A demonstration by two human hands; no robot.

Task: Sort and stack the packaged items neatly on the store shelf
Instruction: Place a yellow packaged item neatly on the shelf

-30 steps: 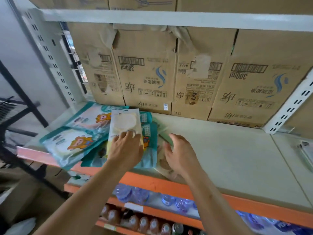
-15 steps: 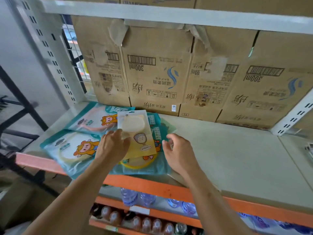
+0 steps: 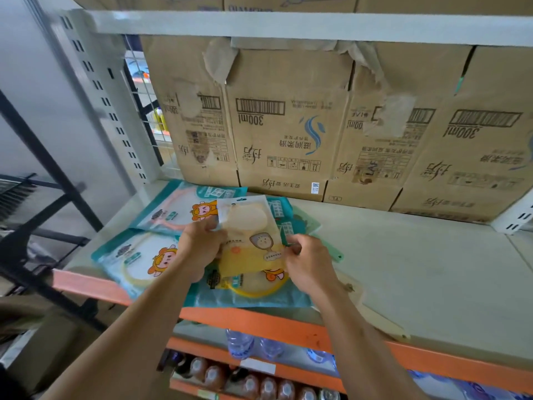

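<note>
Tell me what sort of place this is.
Most likely a shop or its stockroom: white slotted metal shelving with orange front rails, brown cardboard cartons printed 300ml along the back, bottled drinks on the lower shelves. The left hand and right hand hold a yellow flat packet.

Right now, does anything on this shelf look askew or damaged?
Yes. The teal plastic packets lie fanned and overlapping, reaching the shelf's orange front edge. The brown cardboard boxes behind stand upside down, print inverted, with torn tape on top. The left hand and right hand pinch a yellow-and-clear packet over them.
</note>
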